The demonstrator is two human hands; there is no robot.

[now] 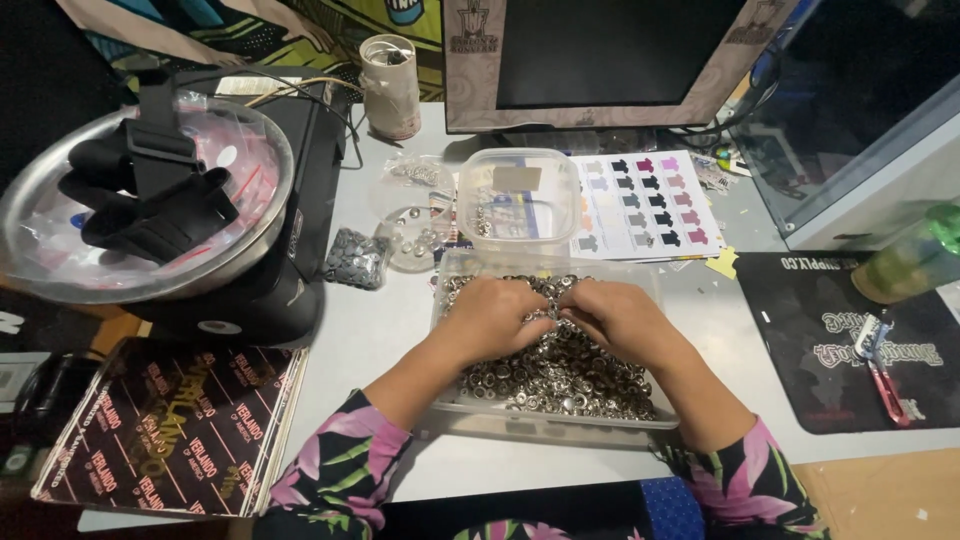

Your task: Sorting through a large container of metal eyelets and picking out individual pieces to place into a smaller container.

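Observation:
A shallow clear plastic tray (548,423) in front of me is full of small silver metal rings and snap parts (570,375). My left hand (492,318) and my right hand (622,316) both rest palm down on the pile, fingers curled into the pieces and nearly touching each other at the middle. What the fingertips pinch is hidden. Behind the tray stands a smaller clear plastic tub (518,200) holding a few metal parts.
A metal bowl (30,215) with black straps sits on a black machine (300,240) at left. A bag of dark snaps (357,259), a colour chart sheet (645,205), a taped cup (390,85), a monitor (600,55), a black mat (850,340), a green bottle (915,255).

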